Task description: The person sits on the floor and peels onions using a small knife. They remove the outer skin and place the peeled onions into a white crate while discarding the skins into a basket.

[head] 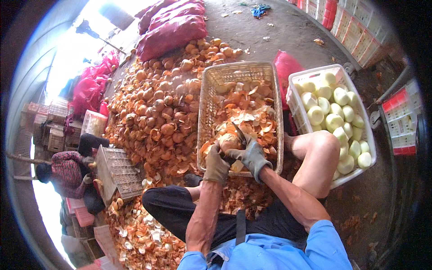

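Note:
My gloved left hand [216, 165] grips an unpeeled onion [230, 142] from its left side, low over a plastic crate [278, 118] of loose onion skins [248, 108]. My right hand [251, 155], in a grey glove, holds a small knife [240, 134] with its dark blade against the onion's upper right; the handle is hidden in the fingers. To the right, a white plastic crate [366, 135] is filled with peeled onions [334, 122]. A large heap of unpeeled onions [162, 108] lies on the left side of the skin crate.
Full magenta mesh sacks [173, 35] lie beyond the heap. A co-worker [69, 172] sits at far left by a tipped crate [123, 172], holding an onion. Onion skins [145, 236] cover the floor at lower left. Stacked crates [354, 30] line the upper right.

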The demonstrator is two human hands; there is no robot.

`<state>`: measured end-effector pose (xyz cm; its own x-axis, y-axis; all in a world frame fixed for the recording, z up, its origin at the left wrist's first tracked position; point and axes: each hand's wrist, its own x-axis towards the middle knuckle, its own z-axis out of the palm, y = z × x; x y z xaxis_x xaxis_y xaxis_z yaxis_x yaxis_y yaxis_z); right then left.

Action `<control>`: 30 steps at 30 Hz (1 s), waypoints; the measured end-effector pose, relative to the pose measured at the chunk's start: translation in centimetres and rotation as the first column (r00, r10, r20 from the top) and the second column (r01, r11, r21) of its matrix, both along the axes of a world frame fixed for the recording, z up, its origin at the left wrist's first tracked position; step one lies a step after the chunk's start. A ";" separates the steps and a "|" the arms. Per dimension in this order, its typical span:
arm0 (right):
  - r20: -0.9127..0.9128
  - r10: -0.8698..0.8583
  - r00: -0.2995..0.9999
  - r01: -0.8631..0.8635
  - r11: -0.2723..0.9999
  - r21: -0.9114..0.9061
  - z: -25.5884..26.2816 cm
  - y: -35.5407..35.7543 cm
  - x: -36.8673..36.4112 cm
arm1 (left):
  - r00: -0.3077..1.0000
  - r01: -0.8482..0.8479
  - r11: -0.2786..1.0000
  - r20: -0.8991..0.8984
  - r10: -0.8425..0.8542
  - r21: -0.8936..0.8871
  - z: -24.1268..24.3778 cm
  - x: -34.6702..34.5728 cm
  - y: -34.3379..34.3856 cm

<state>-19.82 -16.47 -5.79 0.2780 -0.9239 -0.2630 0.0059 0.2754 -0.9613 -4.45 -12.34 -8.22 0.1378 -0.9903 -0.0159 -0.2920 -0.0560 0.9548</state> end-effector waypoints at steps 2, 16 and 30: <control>0.213 -0.052 0.976 0.042 0.998 0.053 -0.9 -0.2 -0.6 | 0.728 -0.108 0.915 -0.596 0.340 0.390 -0.7 0.2 -0.7; 0.672 -0.234 0.703 -0.132 0.885 0.446 1.0 -1.7 -2.4 | 0.769 -0.032 0.910 0.592 -0.242 0.414 4.2 3.6 -2.5; 0.628 -0.207 0.750 -0.155 0.868 0.472 1.3 -0.8 -2.2 | 0.964 -0.036 0.977 0.251 0.090 -0.212 5.4 -1.7 -1.1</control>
